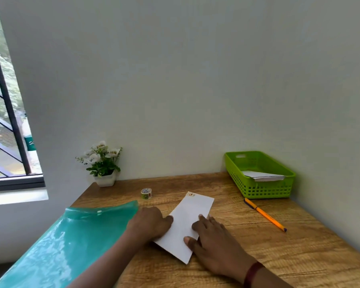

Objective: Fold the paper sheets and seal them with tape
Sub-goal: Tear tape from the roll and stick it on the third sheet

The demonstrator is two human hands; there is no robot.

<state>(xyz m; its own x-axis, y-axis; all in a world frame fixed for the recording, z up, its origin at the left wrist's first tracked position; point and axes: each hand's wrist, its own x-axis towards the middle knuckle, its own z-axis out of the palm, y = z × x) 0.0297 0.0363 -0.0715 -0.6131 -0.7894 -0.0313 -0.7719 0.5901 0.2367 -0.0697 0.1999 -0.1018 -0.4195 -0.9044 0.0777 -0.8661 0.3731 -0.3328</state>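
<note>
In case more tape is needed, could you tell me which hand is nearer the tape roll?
Left. The left hand rests at the paper's left edge, just in front of the tape roll; the right hand lies on the paper's right side, farther away.

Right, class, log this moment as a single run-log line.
folded paper: flat on table | left hand: touches its left edge | right hand: presses it down | tape roll: untouched

a white folded paper sheet (187, 221) with a small red-orange sticker lies on the brown wood-grain table (279, 256), beside a translucent teal plastic folder (71, 242), a lime-green perforated basket (258, 183) and an orange pen (265, 214).
</note>
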